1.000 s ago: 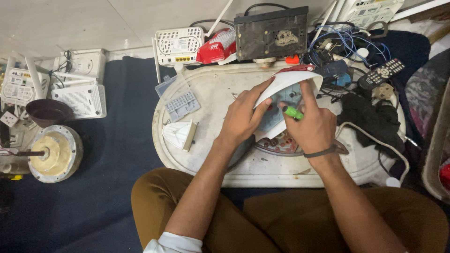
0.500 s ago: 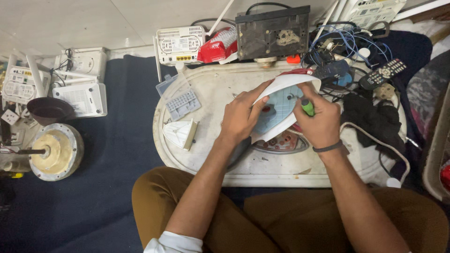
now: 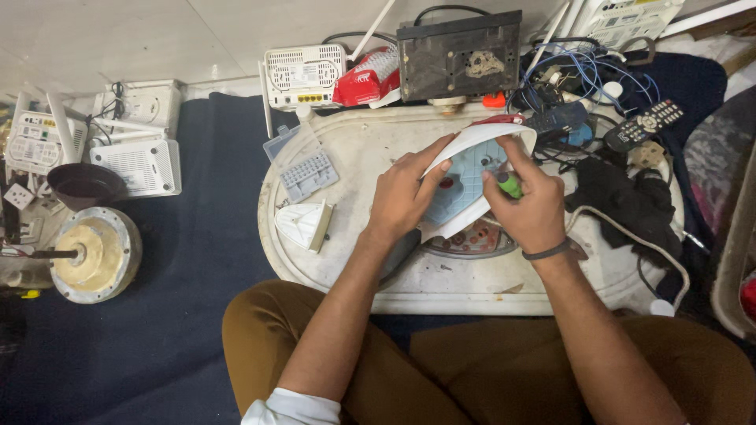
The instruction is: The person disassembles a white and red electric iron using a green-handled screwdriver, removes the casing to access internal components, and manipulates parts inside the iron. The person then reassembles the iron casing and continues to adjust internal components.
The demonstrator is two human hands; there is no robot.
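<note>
**Floor-level bench: shell tipped higher, driver shifted up**

Dark blue mat on the floor (image 3: 197, 236), with white plastic router boxes (image 3: 142, 165) and a round cream-coloured metal motor housing (image 3: 90, 252) lying far left. Further right, a worn white oval tabletop (image 3: 354, 142), carrying a small clear plastic compartment box (image 3: 309, 175) and a white triangular plastic cover (image 3: 303, 224).

Since a second ago: the white plastic iron shell with pale blue inside (image 3: 465, 177) raised a little and turned so more of the blue interior faces up; the green-handled screwdriver (image 3: 509, 185) carried up and to the right with it. Likely a fresh spot inside the shell now under the tip, though the tip itself is hidden.

Left hand (image 3: 402, 197): fingers (image 3: 429, 169) half spread, pressed along the shell's left edge, gripping it above the tabletop's middle. Right hand (image 3: 531, 208): fingers curled tight round the green handle, thumb side against the shell's upper rim. Beneath both, a round metal soleplate with red spots (image 3: 472, 240). Far right, a black remote control (image 3: 646, 122) among tangled wires.
</note>
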